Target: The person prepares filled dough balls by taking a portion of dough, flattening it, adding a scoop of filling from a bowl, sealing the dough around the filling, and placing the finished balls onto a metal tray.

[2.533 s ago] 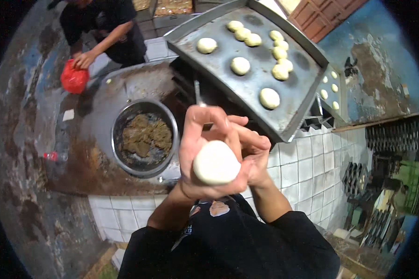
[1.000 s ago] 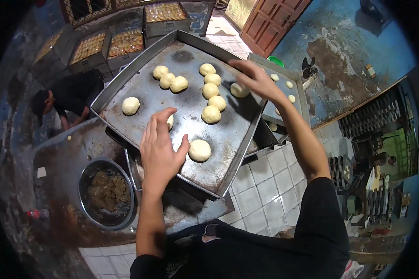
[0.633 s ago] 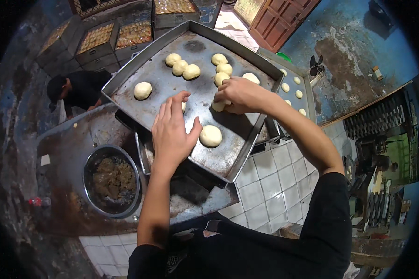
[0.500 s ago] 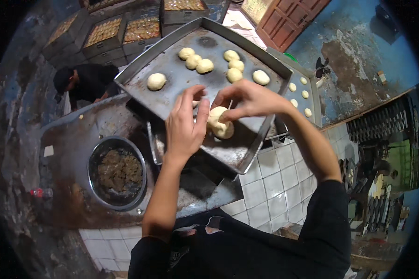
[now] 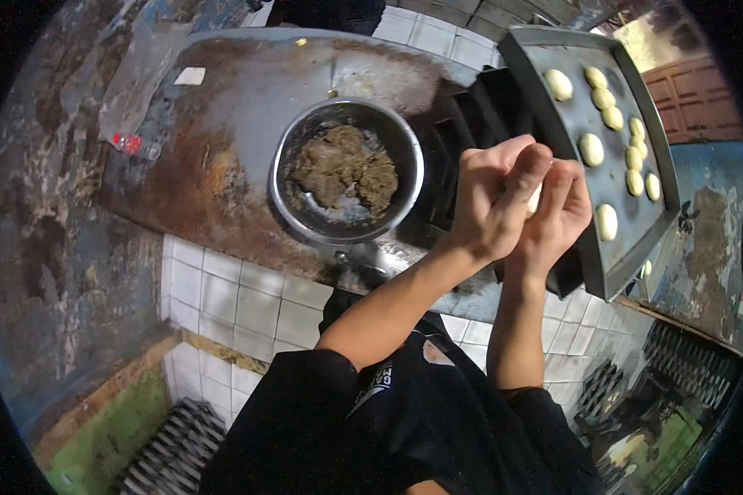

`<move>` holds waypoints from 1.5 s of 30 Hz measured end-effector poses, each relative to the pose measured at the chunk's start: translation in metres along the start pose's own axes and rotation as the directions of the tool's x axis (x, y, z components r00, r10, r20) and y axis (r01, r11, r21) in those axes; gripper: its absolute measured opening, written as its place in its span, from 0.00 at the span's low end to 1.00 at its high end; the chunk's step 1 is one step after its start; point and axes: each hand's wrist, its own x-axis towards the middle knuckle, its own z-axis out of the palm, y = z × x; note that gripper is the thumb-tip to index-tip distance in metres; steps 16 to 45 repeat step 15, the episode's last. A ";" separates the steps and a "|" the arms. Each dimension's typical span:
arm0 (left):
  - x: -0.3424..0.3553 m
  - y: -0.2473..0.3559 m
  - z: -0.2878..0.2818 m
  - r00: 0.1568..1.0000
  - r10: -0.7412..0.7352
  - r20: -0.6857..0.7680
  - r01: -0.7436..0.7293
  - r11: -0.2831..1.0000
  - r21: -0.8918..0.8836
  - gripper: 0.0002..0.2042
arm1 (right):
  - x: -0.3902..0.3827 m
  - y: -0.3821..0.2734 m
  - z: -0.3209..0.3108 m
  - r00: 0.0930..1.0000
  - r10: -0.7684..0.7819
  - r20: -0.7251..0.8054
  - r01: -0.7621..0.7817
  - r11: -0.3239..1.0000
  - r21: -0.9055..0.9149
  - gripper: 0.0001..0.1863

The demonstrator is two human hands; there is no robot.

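My left hand and my right hand are closed together beside the tray's near-left wall. A pale piece of dough shows in the small gap between them, and most of it is hidden by my fingers and palms. To their right, several smooth, pale dough balls rest on a dark metal tray, some touching in short rows. Left of my hands stands a round metal bowl with a lumpy brown filling in it.
The bowl stands on a worn, stained table. A clear plastic bottle with a red label lies at its left end, and a white scrap lies farther back. Dark metal trays are under the dough tray. White tiles face the near side.
The view has swung left, bringing the bowl to the middle and the tray to the right. My hands have left their place over the tray and come together around dough.
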 end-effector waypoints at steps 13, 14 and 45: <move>-0.081 -0.010 -0.265 0.956 -0.073 0.284 -0.099 0.832 0.547 0.22 | 0.000 0.090 0.143 0.517 0.502 0.693 -0.056 0.828 -0.558 0.20; -0.093 -0.015 -0.283 0.958 -0.258 0.122 0.148 0.815 0.561 0.24 | 0.001 0.131 0.151 0.534 0.469 0.704 0.110 0.787 -0.607 0.22; -0.090 -0.016 -0.288 0.958 -0.258 0.128 0.147 0.819 0.555 0.24 | 0.005 0.176 0.155 0.553 0.438 0.709 0.269 0.712 -0.649 0.24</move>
